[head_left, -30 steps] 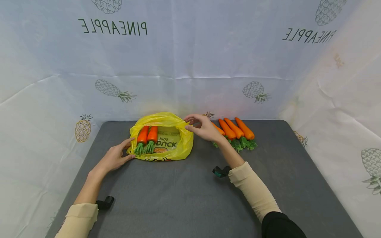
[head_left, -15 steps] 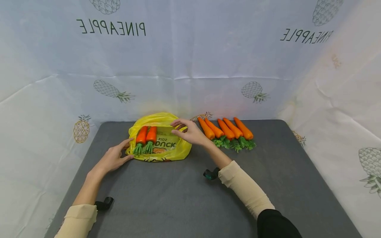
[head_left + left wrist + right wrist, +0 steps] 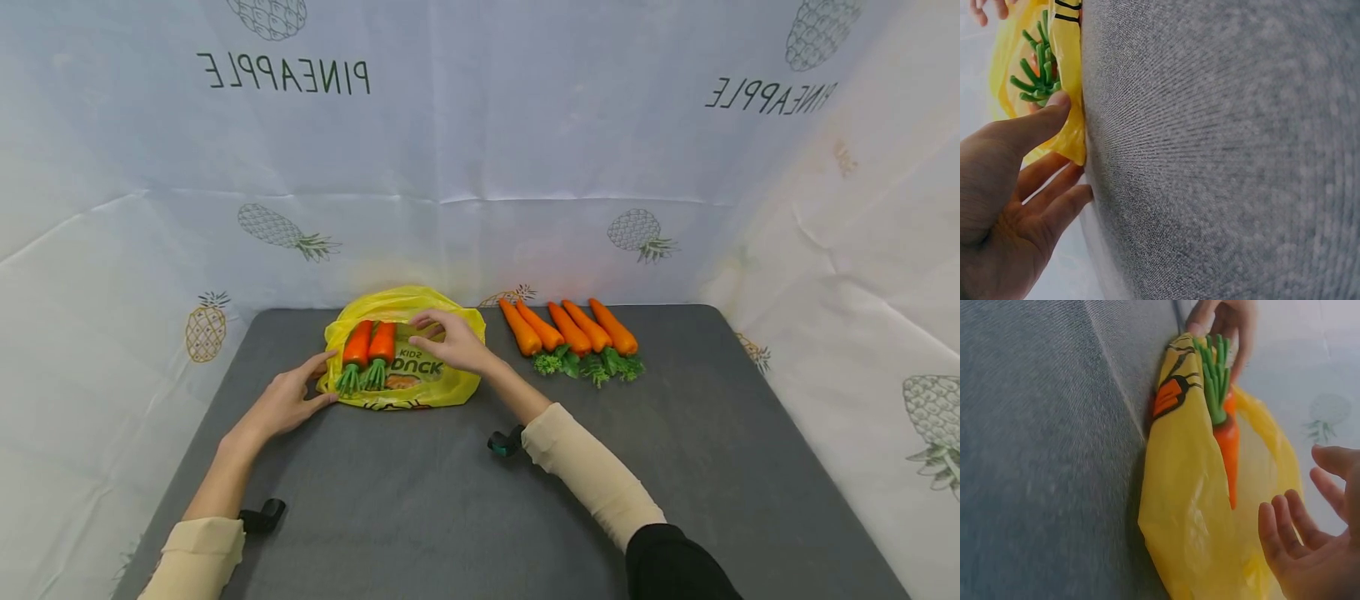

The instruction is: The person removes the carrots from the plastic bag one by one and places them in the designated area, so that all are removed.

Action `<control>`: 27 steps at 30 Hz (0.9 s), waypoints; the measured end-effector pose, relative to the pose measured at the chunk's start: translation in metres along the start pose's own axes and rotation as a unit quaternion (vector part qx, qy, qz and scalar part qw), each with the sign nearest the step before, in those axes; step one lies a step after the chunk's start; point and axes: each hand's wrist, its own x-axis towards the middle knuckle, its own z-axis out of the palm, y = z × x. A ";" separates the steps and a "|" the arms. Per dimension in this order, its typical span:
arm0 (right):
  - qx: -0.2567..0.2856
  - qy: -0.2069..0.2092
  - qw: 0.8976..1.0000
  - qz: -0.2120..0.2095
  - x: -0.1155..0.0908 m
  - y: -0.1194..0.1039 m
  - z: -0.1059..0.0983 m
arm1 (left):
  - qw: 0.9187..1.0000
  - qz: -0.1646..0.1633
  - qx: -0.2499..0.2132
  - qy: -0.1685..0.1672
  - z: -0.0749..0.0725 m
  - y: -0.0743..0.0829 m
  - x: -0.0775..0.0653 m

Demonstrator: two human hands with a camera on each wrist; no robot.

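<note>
A yellow plastic bag (image 3: 461,387) lies with its mouth open on the grey table. Two orange toy carrots (image 3: 358,343) with green stalks rest side by side in its left part. My left hand (image 3: 283,400) holds the bag's left edge, its thumb (image 3: 1054,115) at the front rim and its fingers behind the corner. Over the bag's opening is my right hand (image 3: 452,340), fingers apart and loosely bent with nothing in them. The right wrist view shows this right hand (image 3: 1319,544) beside the bag's far rim, apart from the carrot (image 3: 1227,456).
To the right of the bag, several more orange carrots (image 3: 573,329) with leafy green tops lie in a row near the table's back edge. A pale curtain (image 3: 480,150) with pineapple prints hangs behind the grey table (image 3: 450,508).
My right hand has moved left from the bag's right rim to above its opening, uncovering the leftmost carrots of the row. My left hand has stayed at the bag's left edge.
</note>
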 end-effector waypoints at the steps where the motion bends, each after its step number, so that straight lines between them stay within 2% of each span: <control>1: 0.002 -0.008 1.000 0.005 0.002 0.001 0.002 | 1.000 -0.001 0.000 0.000 0.000 0.000 0.000; 14: -0.001 -0.045 0.999 0.022 0.018 -0.001 0.028 | 1.000 -0.005 -0.006 -0.003 0.001 -0.001 0.001; 22: -0.013 -0.089 0.995 0.047 0.028 -0.003 0.042 | 1.000 -0.005 -0.008 -0.002 0.001 -0.002 0.000; 27: -0.025 -0.086 0.995 0.044 0.033 0.000 0.051 | 1.000 -0.006 -0.007 -0.003 0.001 -0.002 0.001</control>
